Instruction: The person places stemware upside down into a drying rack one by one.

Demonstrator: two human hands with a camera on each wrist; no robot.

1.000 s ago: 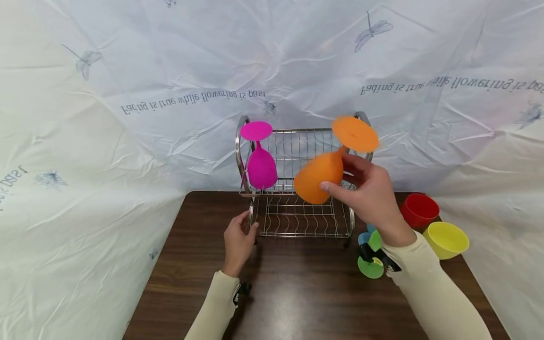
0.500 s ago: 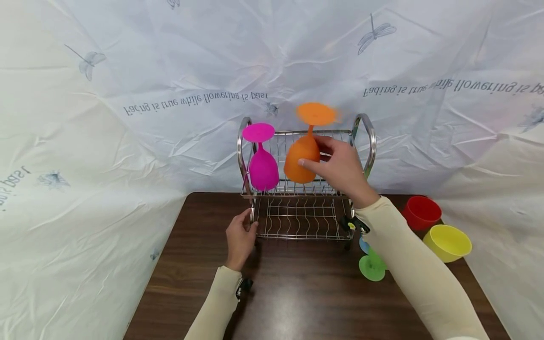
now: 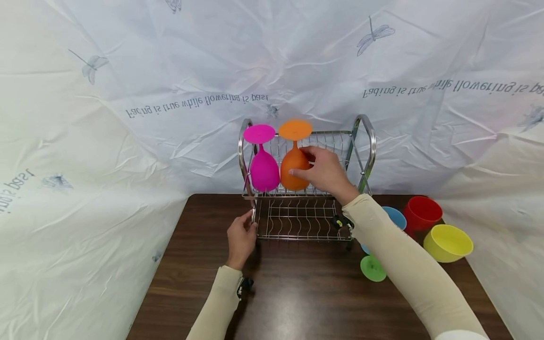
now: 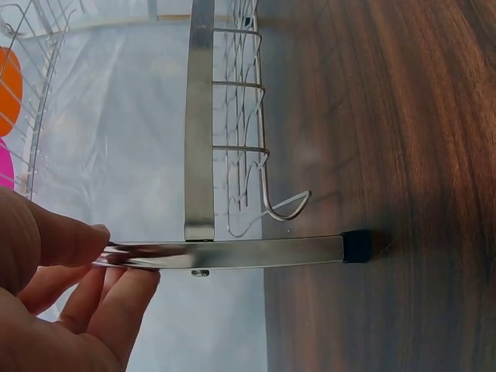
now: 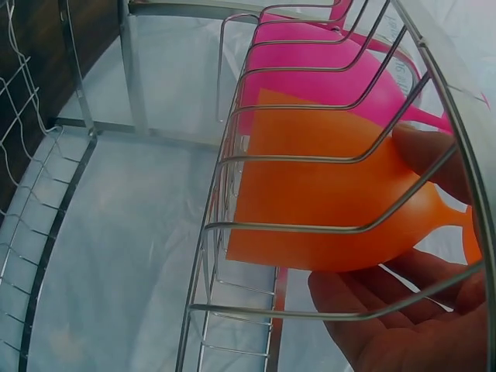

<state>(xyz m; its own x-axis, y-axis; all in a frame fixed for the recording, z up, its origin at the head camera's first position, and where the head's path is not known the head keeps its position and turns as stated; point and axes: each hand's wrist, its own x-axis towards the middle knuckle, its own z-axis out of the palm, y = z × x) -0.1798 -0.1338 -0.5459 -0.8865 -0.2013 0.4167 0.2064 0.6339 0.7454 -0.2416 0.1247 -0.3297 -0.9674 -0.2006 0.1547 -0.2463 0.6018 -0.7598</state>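
Observation:
My right hand (image 3: 325, 171) grips an orange wine glass (image 3: 293, 165) by its bowl, upside down on the upper shelf of a metal dish rack (image 3: 312, 195). Through the rack's wires, the right wrist view shows the orange glass (image 5: 325, 194) with thumb and fingers on either side of it. A magenta wine glass (image 3: 264, 171), also inverted, stands close on its left. My left hand (image 3: 241, 240) holds the rack's front left leg; in the left wrist view, thumb and fingers pinch that metal leg (image 4: 232, 254).
Right of the rack stand a red bowl (image 3: 422, 212), a yellow bowl (image 3: 448, 243), a blue cup (image 3: 395, 217) and a green glass base (image 3: 373, 268), the last two partly behind my right arm. The lower rack shelf (image 3: 301, 219) has wavy wires. A patterned sheet (image 3: 191, 56) hangs behind the dark table (image 3: 289, 293).
The orange wine glass has moved left and down, from tilted in the air to upside down on the upper shelf beside the magenta one. My left hand stays on the rack leg.

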